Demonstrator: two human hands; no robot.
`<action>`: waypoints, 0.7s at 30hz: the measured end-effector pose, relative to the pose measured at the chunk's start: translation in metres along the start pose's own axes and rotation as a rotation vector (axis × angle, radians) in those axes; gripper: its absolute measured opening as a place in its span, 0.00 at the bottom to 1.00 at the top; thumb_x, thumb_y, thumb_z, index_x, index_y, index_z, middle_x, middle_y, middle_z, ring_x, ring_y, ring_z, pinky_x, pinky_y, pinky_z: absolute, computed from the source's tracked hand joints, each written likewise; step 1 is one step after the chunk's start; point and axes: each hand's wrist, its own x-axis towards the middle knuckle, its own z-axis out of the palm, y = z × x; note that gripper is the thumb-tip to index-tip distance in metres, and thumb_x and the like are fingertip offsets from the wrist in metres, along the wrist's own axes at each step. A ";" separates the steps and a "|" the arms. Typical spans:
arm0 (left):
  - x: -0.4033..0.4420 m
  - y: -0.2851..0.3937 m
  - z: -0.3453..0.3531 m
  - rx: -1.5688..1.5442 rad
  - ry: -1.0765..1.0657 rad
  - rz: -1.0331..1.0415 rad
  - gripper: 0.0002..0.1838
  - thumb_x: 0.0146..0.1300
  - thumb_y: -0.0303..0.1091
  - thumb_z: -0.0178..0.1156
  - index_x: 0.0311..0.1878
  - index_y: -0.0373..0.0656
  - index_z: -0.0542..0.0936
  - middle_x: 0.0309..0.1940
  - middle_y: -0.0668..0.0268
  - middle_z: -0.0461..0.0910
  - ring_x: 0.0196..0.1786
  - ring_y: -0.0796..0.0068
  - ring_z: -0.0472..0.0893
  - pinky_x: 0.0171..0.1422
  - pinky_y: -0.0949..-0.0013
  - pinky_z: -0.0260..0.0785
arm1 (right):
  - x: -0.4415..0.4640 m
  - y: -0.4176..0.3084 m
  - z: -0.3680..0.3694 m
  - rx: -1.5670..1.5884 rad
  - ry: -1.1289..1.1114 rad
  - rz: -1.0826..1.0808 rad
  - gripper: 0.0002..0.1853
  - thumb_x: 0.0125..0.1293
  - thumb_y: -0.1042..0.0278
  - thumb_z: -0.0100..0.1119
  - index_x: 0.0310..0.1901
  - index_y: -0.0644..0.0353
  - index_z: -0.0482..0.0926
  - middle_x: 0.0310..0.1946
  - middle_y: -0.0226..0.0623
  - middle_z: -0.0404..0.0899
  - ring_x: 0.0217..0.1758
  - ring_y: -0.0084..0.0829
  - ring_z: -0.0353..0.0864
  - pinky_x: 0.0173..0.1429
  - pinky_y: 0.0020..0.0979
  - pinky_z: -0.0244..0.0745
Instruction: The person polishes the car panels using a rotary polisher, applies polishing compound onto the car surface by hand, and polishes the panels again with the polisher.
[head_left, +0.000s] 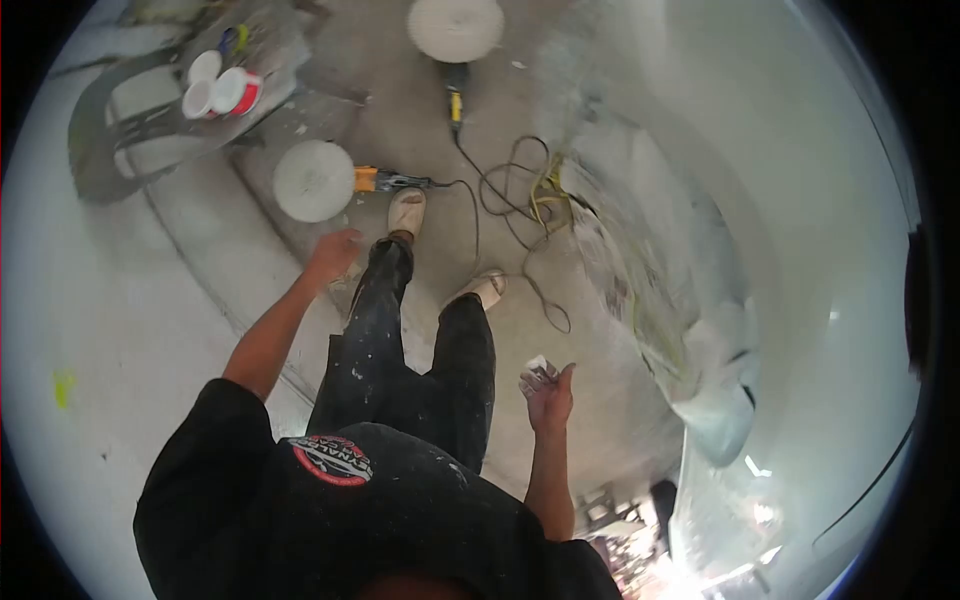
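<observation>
My left hand [335,257] hangs over the floor beside my left leg, near a polisher with a round white pad [314,181] and an orange body [368,179]. Its fingers are too small and blurred to read. Out to the right of my legs, my right hand [549,398] is palm up with whitish dust on the fingers. They are curled at a small white piece [537,363]. A second polisher, its white pad [456,28] at the top centre, has a black and yellow body [456,95].
Dark cords [515,190] and a yellow cord [541,190] tangle on the concrete floor [570,450]. Glossy pale panels curve along both sides; plastic sheeting [650,230] lies by the right one. White tubs [236,91] stand at upper left. Bright clutter [625,530] is at lower right.
</observation>
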 end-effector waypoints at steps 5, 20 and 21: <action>0.040 -0.015 -0.019 -0.003 -0.163 0.231 0.15 0.70 0.36 0.59 0.54 0.40 0.84 0.37 0.51 0.85 0.40 0.60 0.85 0.49 0.60 0.76 | -0.062 -0.005 0.084 0.463 0.012 -0.181 0.37 0.75 0.31 0.48 0.63 0.61 0.75 0.63 0.42 0.77 0.61 0.48 0.77 0.64 0.50 0.72; 0.092 0.008 -0.191 0.484 -0.046 0.401 0.15 0.63 0.32 0.63 0.50 0.35 0.86 0.31 0.49 0.86 0.36 0.56 0.87 0.43 0.57 0.77 | -0.209 -0.239 0.067 -1.123 1.502 -1.368 0.49 0.68 0.35 0.62 0.77 0.65 0.59 0.74 0.57 0.62 0.81 0.56 0.54 0.81 0.62 0.43; 0.077 0.025 -0.181 0.492 -0.044 0.370 0.15 0.63 0.32 0.64 0.50 0.36 0.86 0.32 0.48 0.86 0.36 0.54 0.87 0.44 0.57 0.77 | -0.207 -0.228 0.074 -1.166 1.326 -1.536 0.51 0.65 0.33 0.64 0.77 0.64 0.58 0.74 0.56 0.61 0.81 0.56 0.54 0.79 0.62 0.45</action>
